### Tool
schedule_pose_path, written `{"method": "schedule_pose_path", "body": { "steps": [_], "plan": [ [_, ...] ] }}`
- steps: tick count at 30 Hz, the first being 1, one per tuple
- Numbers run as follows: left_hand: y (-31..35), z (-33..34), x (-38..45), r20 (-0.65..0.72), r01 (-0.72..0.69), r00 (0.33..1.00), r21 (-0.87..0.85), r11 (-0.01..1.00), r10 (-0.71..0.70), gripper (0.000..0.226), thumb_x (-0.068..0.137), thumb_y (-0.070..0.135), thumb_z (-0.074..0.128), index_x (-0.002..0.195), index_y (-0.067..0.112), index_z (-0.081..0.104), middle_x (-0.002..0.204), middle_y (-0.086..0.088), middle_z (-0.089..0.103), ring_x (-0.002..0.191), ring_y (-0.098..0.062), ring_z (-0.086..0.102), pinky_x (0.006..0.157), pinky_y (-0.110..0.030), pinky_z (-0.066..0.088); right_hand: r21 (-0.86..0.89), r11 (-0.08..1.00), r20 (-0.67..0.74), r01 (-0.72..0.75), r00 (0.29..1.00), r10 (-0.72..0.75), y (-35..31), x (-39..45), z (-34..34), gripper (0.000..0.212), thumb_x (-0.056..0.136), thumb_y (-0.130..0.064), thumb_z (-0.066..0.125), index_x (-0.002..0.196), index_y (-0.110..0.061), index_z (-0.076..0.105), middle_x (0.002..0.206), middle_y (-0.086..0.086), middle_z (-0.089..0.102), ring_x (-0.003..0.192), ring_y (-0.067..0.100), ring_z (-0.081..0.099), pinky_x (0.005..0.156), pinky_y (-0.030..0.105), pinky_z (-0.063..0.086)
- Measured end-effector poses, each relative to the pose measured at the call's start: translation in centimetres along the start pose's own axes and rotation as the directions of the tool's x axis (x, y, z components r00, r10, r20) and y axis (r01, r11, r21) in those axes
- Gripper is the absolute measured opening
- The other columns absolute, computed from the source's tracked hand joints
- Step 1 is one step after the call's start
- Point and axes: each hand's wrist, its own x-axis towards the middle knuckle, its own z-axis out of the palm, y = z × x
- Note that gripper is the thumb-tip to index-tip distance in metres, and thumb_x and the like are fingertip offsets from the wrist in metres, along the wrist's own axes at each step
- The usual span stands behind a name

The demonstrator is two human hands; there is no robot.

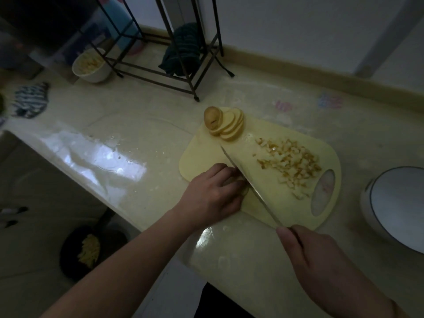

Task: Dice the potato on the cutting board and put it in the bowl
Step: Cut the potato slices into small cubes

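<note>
Slicing: the knife point(250, 188) runs on a long diagonal, tip far-left, handle near-right, its flat hard against the left hand's knuckles.
Counter: pale glossy counter point(114, 143), wet glare on its left half, in a dim room; a black wire rack point(169, 72) stands at the far wall.
Cutting board: yellow cutting board point(270, 198), angled, its handle hole at the right.
Bowl: white bowl point(90, 65) far left, well apart from the board, already holding pale pieces.
Left hand: left hand point(213, 196) curled down over a potato piece point(244, 191), pinning it just left of the blade; it is the nearer hand.
Right hand: right hand point(321, 258) wrapped round the knife's handle, near right.
Slices: potato slices point(226, 125) fanned at the board's far corner, not yet diced.
Dice: diced potato point(291, 161) heaped right of the blade.
</note>
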Motion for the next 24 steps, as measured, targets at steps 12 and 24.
{"method": "schedule_pose_path", "body": {
  "steps": [12,24],
  "plan": [
    [0.3,0.3,0.2,-0.039,-0.046,0.998,0.103,0.994,0.050,0.017,0.096,0.024,0.066,0.098,0.009,0.074,0.105,-0.008,0.070,0.089,-0.032,0.064,0.066,-0.041,0.052,0.098,0.995,0.029,0.030,0.999,-0.033,-1.1,1.4,-1.8,0.060,0.080,-0.068,0.021,0.059,-0.018,0.046,0.064,-0.014,0.058,0.061,0.009,0.054,0.055,0.024,0.037],
    [1.3,0.6,0.2,-0.077,0.009,0.997,0.086,0.996,-0.002,0.017,0.094,0.018,0.066,0.098,0.005,0.076,0.101,-0.012,0.071,0.094,-0.033,0.065,0.072,-0.036,0.054,0.093,0.995,0.036,0.048,0.998,-0.051,-0.9,1.0,-1.6,0.053,0.088,-0.060,0.028,0.060,-0.019,0.045,0.054,-0.005,0.052,0.059,0.007,0.052,0.058,0.018,0.039]
  ]
}}
